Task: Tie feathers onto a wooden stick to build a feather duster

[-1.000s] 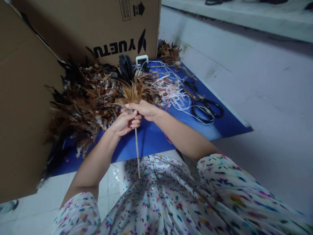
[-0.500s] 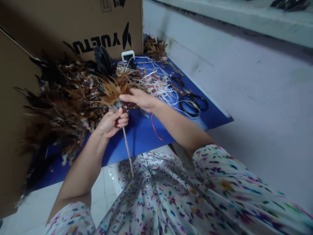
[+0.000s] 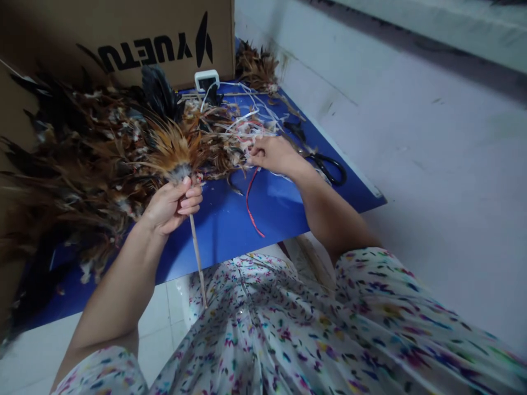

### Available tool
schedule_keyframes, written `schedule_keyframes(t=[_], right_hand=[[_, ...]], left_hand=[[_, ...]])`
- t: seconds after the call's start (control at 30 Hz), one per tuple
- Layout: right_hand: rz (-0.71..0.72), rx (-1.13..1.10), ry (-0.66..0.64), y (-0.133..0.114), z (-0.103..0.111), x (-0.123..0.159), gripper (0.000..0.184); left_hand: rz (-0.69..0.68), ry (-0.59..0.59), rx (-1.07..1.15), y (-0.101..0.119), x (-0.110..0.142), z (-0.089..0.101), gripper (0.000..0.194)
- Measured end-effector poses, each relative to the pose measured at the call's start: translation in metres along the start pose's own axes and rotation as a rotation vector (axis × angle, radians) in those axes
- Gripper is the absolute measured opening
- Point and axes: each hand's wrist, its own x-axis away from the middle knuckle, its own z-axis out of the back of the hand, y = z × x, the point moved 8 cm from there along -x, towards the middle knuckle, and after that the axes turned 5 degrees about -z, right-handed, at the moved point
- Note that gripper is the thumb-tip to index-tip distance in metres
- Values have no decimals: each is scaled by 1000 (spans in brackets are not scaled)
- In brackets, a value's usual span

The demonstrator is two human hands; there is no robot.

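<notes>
My left hand (image 3: pixel 176 204) is closed round a thin stick (image 3: pixel 197 255) with a bunch of brown feathers (image 3: pixel 173 145) at its top, like a small feather duster. The stick's lower end points down toward my clothing. My right hand (image 3: pixel 274 156) is at the tangle of white and red plastic strips (image 3: pixel 253 131), fingers bent and pinched together; what is between them, if anything, is hidden. From just below those fingers a red strip (image 3: pixel 251 211) trails over the blue tabletop (image 3: pixel 224 219).
A big heap of brown and black feathers (image 3: pixel 90 148) covers the table's left side. Black-handled scissors (image 3: pixel 333 167) lie right of my right hand. A cardboard box (image 3: pixel 123 27) stands behind, near a white-framed object (image 3: pixel 207 80). A wall (image 3: pixel 411 137) borders the right side.
My right hand has left the feather bunch and moved right to the plastic strips, its fingers now drawn together. The left hand keeps hold of the stick; the view has shifted slightly.
</notes>
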Motion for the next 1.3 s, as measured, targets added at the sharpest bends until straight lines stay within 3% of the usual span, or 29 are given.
schedule_keyframes(t=[0.13, 0.3, 0.43, 0.7, 0.77, 0.83, 0.93, 1.0, 1.17, 1.23, 1.3], right_hand=[[26, -7, 28, 3, -7, -5, 12], [88, -433, 218, 10, 23, -5, 22], [151, -734, 297, 8, 48, 3, 34], [177, -885, 454, 15, 78, 15, 43], [188, -939, 445, 13, 78, 18, 40], [253, -964, 327, 0, 72, 21, 36], [367, -792, -24, -28, 46, 26, 35], [352, -604, -95, -28, 35, 24, 35], [126, -111, 350, 18, 50, 9, 15], [70, 27, 407, 32, 49, 5, 18], [48, 107, 378, 39, 43, 1, 24]], left_hand=[[-16, -27, -30, 0, 0, -1, 19], [-21, -74, -62, 0, 0, -4, 15], [-28, -93, -76, 0, 1, -6, 11], [-19, -89, -85, -3, -1, -1, 15], [-18, -87, -85, -3, -1, 0, 17], [-18, -88, -88, -3, -1, 0, 18], [-25, -86, -100, -2, -2, 0, 18], [-31, -88, -110, -1, -2, 1, 19], [-39, -108, -116, 0, -1, 0, 25], [-40, -100, -122, 1, -1, 0, 28], [-42, -93, -129, 1, -1, -1, 29]])
